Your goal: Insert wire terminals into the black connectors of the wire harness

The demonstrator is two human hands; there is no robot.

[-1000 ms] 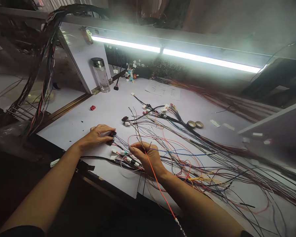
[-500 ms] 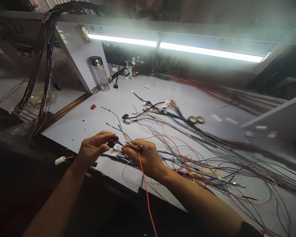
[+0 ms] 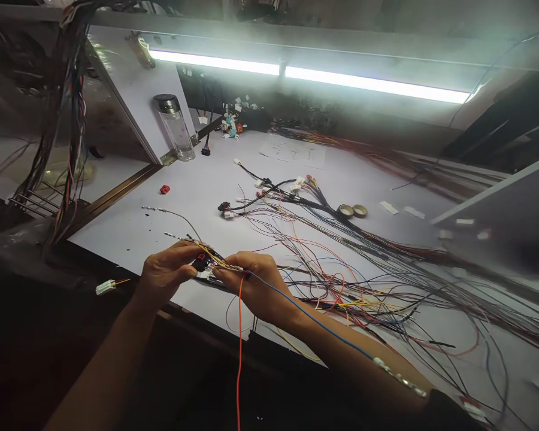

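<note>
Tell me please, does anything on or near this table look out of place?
Possibly the lower-left white connector: it shows past the near edge of the table, away from the wiring; what supports it is too dark to see.

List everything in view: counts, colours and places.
light tubes: two, white, overhead
table: one, white, middle
bottle: one, clear, back left
connector pile: many, mixed colours, back
paper: count unclear, white, back
hanging wire bundle: one, mixed colours, far left
red connector: one, red, left
other connectors: several, mostly white, centre
tape rolls: two, tan, centre-right
loose wires: many, mixed colours, right
orange wire: one, orange, hanging in front
held connector: one, black, front centre
left hand: one, bare, pinching held connector
right hand: one, bare, gripping thin wires
</note>
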